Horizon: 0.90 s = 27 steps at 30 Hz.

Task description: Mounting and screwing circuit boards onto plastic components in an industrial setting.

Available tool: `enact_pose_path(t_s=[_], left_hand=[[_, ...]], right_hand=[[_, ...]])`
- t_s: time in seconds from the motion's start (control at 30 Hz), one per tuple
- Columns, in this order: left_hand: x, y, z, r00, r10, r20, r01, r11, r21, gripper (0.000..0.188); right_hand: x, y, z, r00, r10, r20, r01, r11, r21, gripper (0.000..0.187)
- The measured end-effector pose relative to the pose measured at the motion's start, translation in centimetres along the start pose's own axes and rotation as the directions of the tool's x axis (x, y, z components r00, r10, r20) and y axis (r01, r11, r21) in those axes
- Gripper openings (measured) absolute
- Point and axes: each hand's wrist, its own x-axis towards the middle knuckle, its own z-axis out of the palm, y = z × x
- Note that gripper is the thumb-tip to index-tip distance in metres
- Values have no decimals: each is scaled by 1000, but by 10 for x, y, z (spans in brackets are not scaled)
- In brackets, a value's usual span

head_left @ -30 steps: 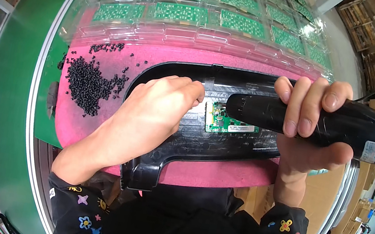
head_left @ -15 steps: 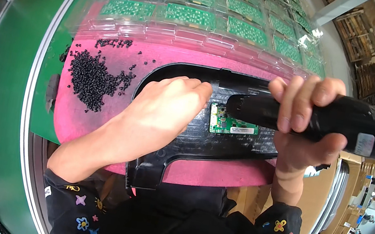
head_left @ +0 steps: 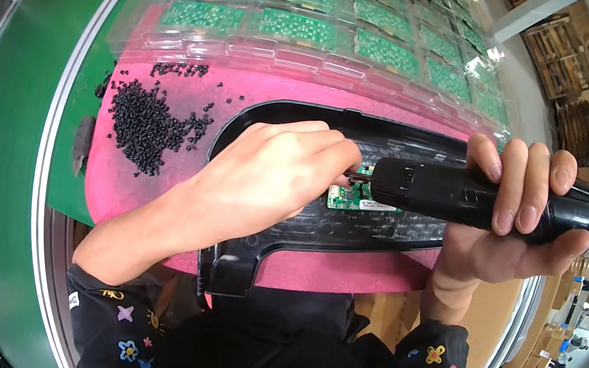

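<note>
In my right hand (head_left: pixel 488 253) is a black electric screwdriver (head_left: pixel 439 194), held nearly level with its tip toward the left. My left hand (head_left: pixel 270 168) meets that tip with thumb and fingers pinched together; whatever lies between them is too small or hidden to make out. Just below the tip, a green circuit board (head_left: pixel 342 201) with a white label lies inside a long black plastic housing (head_left: pixel 347 239). The screwdriver and my left fingers cover part of the board.
Small black screws (head_left: pixel 145 129) lie in a loose heap on the pink mat (head_left: pixel 152 204), left of the housing. Clear plastic trays (head_left: pixel 292 53) with several green boards (head_left: pixel 297 28) stand along the far side. A green surface (head_left: pixel 26 126) runs along the left.
My right hand has drawn the screwdriver slightly right and lower. The left hand has shifted right, bringing its pinched fingers to the screwdriver's tip over the board.
</note>
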Motion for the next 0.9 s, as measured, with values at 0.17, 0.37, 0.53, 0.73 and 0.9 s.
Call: enact_pose_path(t_s=[0.17, 0.37, 0.53, 0.73, 0.9], left_hand=[[1, 2, -3, 996, 44, 75, -59, 975, 213, 22], [2, 7, -2, 996, -20, 82, -8, 947, 320, 27], [2, 0, -1, 1000, 13, 20, -17, 975, 223, 20], [7, 1, -4, 980, -179, 86, 197, 937, -289, 6], [8, 2, -8, 874, -369, 317, 484, 712, -508, 7]], right_hand=[[-2, 5, -4, 999, 20, 51, -14, 993, -117, 40], [1, 0, -6, 991, 90, 103, -64, 970, -235, 42], [0, 0, -9, 992, 67, 111, -50, 988, -145, 39], [-4, -10, -7, 999, 3, 40, -5, 998, 57, 31], [-10, -14, -1, 999, -33, 44, 31, 999, 34, 33]])
